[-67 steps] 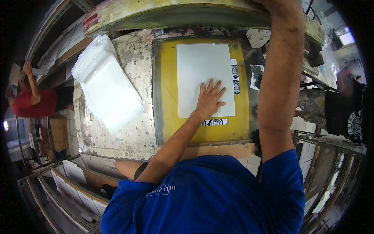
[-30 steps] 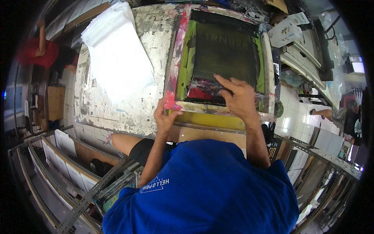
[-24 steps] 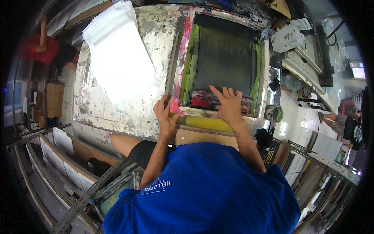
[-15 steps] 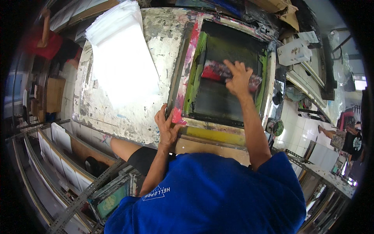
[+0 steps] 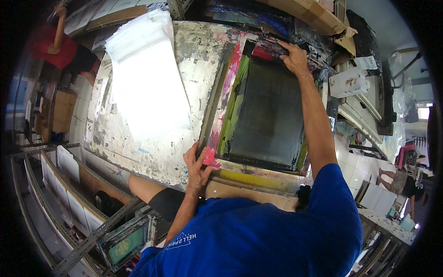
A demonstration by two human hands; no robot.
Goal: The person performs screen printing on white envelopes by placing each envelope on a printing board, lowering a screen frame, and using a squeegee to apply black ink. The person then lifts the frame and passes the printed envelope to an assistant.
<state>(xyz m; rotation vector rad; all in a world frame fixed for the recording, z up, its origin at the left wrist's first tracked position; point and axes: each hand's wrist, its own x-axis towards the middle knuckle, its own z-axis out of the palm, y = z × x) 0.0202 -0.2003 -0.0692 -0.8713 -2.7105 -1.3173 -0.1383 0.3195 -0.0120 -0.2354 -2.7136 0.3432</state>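
A screen-printing frame, its left rail smeared pink, lies on the paint-stained table. Dark ink covers its mesh, with green along the sides. My left hand grips the frame's near left corner, thumb and fingers around it. At the far end of the mesh, my right hand holds a squeegee stained red and black. The squeegee spans the mesh from side to side, and my hand and forearm hide its right part.
Left of the frame lies a fanned stack of white sheets. A white plastic container stands to the right. Metal racks run along the lower left. A person in red is at the far left, another at the far right.
My right hand has pushed the squeegee from the middle of the mesh to its far end, and the arm has stretched out. My left hand stays on the corner.
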